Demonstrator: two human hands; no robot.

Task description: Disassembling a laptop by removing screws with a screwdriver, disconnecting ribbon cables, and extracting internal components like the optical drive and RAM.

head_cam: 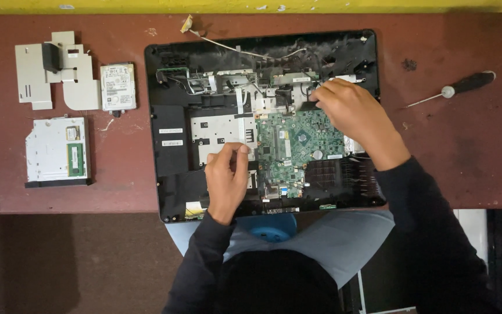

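Observation:
An opened black laptop base (169, 145) lies on the red-brown table (454, 145), its green circuit board (300, 139) and silver metal plate (219, 128) exposed. My left hand (228, 174) rests on the lower middle of the laptop, fingers curled at the plate's edge beside the board. My right hand (352, 113) reaches over the board's upper right corner, fingertips pinched at a small part near the cables; what it grips is hidden. Both arms wear dark sleeves.
A black-handled screwdriver (460, 87) lies at the table's right. On the left sit a beige metal bracket (53, 72), a small hard drive (117, 87) and a flat optical drive (56, 151) with a green memory stick on it. A loose white wire (228, 46) trails from the laptop's top.

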